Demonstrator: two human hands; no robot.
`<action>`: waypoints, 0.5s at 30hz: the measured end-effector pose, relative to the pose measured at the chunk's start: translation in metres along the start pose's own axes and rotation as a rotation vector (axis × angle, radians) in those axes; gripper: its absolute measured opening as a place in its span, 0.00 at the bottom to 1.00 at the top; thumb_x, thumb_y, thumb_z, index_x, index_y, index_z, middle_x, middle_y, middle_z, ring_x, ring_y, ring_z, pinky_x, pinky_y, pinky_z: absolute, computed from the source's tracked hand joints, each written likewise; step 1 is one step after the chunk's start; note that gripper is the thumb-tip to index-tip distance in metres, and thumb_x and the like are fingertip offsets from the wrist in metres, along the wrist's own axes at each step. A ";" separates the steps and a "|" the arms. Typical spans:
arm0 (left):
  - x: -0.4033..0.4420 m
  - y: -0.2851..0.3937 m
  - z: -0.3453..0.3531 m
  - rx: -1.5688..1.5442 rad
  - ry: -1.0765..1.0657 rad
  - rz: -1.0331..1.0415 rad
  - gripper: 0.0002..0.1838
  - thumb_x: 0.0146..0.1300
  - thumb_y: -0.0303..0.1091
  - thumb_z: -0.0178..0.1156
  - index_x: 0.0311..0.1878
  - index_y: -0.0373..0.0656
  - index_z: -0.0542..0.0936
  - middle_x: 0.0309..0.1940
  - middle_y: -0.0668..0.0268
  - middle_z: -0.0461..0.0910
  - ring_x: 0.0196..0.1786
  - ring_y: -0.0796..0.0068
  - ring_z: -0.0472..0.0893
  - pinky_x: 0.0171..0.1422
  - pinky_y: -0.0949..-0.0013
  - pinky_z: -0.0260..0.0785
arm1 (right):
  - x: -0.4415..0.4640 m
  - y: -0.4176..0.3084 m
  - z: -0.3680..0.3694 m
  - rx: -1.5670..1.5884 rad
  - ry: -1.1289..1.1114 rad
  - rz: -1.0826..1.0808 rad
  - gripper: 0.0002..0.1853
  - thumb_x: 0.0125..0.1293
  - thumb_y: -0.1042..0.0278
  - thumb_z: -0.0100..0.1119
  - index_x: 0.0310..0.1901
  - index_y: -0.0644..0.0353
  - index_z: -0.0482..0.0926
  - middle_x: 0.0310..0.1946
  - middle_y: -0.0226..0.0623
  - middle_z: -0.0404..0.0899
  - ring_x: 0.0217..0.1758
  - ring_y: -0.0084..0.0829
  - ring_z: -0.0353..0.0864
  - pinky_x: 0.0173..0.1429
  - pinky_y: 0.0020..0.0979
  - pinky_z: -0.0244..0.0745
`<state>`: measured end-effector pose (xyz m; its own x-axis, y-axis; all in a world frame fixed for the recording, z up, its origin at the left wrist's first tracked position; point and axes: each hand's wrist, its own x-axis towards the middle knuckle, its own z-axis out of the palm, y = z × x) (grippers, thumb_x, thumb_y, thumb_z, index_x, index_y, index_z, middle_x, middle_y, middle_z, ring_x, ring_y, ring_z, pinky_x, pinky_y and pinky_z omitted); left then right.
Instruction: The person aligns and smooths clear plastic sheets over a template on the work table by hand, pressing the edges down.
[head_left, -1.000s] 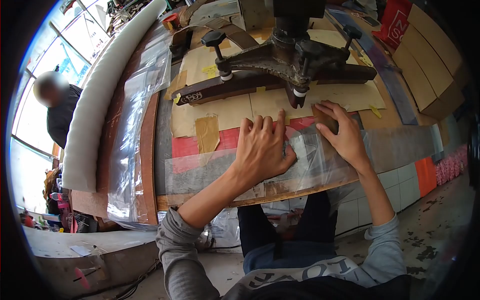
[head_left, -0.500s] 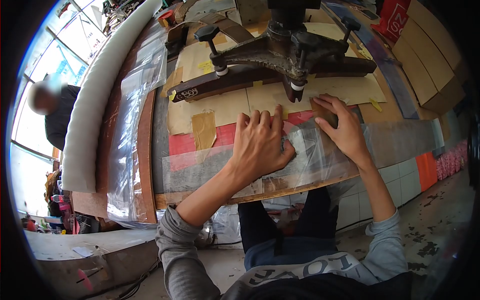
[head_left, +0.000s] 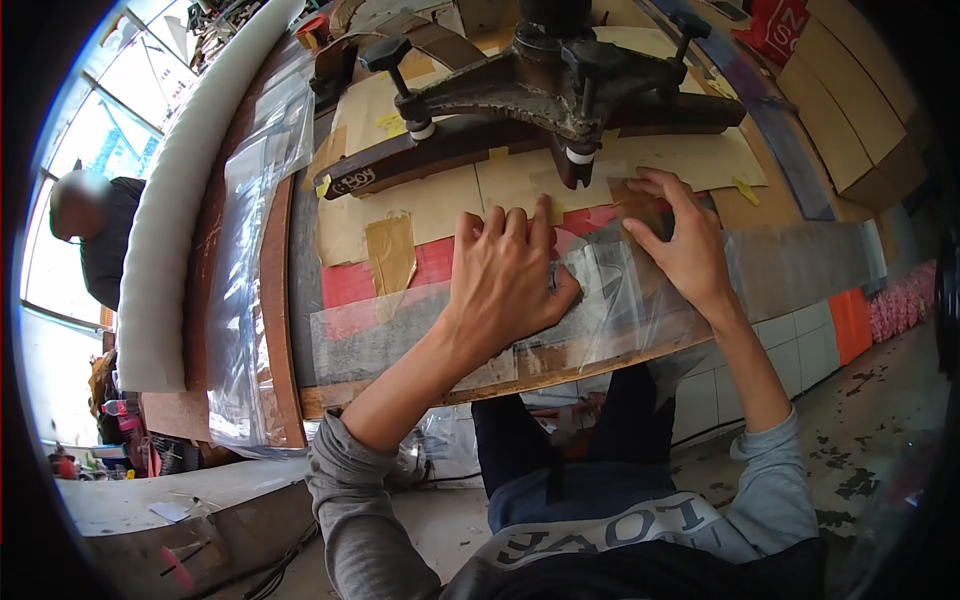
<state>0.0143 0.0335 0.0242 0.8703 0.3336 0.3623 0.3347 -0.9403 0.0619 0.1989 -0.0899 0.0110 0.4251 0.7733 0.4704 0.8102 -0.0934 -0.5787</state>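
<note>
My left hand [head_left: 508,275] lies palm down on a clear plastic sheet [head_left: 385,325], fingers stretched forward and the index fingertip near the edge of a cream board [head_left: 440,205]. Beneath the sheet, a red strip [head_left: 345,287] shows along the board. To the right, my right hand [head_left: 688,240] has its thumb and fingers apart around a piece of brown tape [head_left: 645,208]. Its fingertips touch the tape or the film over it; contact is partly hidden. Wrinkled film runs between both hands. Another brown tape piece [head_left: 390,252] sticks to the board left of my left hand.
A dark metal clamp frame [head_left: 560,85] with knobs spans the board just beyond my hands. A white foam roll [head_left: 165,270] and folded clear plastic [head_left: 245,260] lie left. Cardboard boxes [head_left: 850,110] stand right. A person [head_left: 100,235] is at far left.
The view has shifted slightly, moving the table a little left in frame. Film now shows over the cream board beside my right fingertips. My left hand stays on the sheet.
</note>
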 end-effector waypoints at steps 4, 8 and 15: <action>0.000 0.001 0.001 0.038 0.018 0.005 0.37 0.50 0.49 0.55 0.57 0.27 0.72 0.33 0.54 0.77 0.41 0.61 0.75 0.49 0.53 0.60 | 0.001 -0.003 -0.001 0.017 -0.024 0.022 0.19 0.59 0.70 0.65 0.51 0.63 0.72 0.50 0.44 0.79 0.53 0.46 0.79 0.56 0.39 0.74; 0.000 0.002 -0.001 0.061 0.042 -0.019 0.34 0.51 0.48 0.54 0.56 0.29 0.74 0.35 0.53 0.77 0.42 0.60 0.75 0.51 0.51 0.59 | 0.003 -0.001 -0.004 0.041 -0.087 0.018 0.18 0.62 0.65 0.62 0.49 0.66 0.72 0.49 0.48 0.79 0.54 0.48 0.79 0.56 0.40 0.74; 0.003 -0.001 0.002 0.097 0.080 -0.045 0.32 0.56 0.52 0.55 0.54 0.33 0.77 0.37 0.51 0.77 0.46 0.57 0.76 0.53 0.48 0.57 | 0.007 -0.008 -0.011 -0.108 -0.166 -0.072 0.24 0.61 0.58 0.64 0.51 0.68 0.70 0.49 0.52 0.78 0.56 0.52 0.75 0.61 0.43 0.69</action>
<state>0.0176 0.0351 0.0229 0.8235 0.3654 0.4340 0.4095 -0.9123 -0.0090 0.1997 -0.0902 0.0266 0.2999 0.8722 0.3864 0.8783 -0.0943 -0.4687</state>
